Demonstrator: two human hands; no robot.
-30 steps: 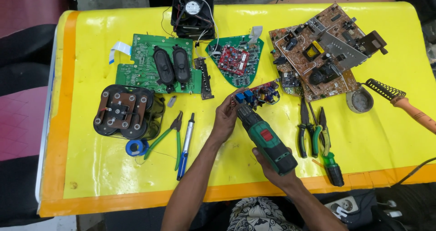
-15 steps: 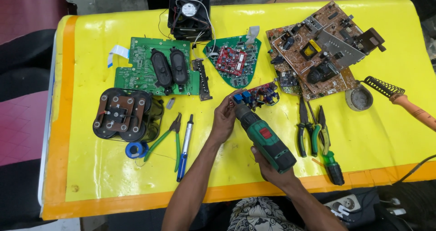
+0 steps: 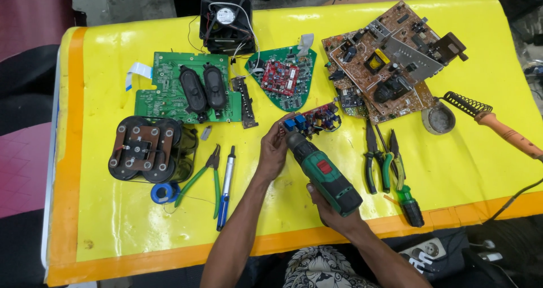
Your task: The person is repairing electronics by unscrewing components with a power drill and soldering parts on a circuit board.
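Note:
My right hand (image 3: 332, 210) grips a green and black cordless drill (image 3: 323, 172), its nose pointing up-left onto a small circuit board (image 3: 312, 121) with blue and dark parts. My left hand (image 3: 273, 150) rests beside the drill's nose, its fingers touching the near-left edge of that small board. Both lie near the middle of a yellow-covered table (image 3: 102, 220).
A green board with two black speakers (image 3: 189, 90), a black fan (image 3: 226, 22), a rounded green board with a red module (image 3: 283, 78) and large brown boards (image 3: 390, 61) lie behind. Capacitor block (image 3: 144, 149), pliers (image 3: 203, 175), pen tool (image 3: 225, 192) left. Pliers, screwdriver (image 3: 390, 169), soldering iron (image 3: 498, 124) right.
The drill and both hands have hardly shifted on the small board; the view has only moved slightly.

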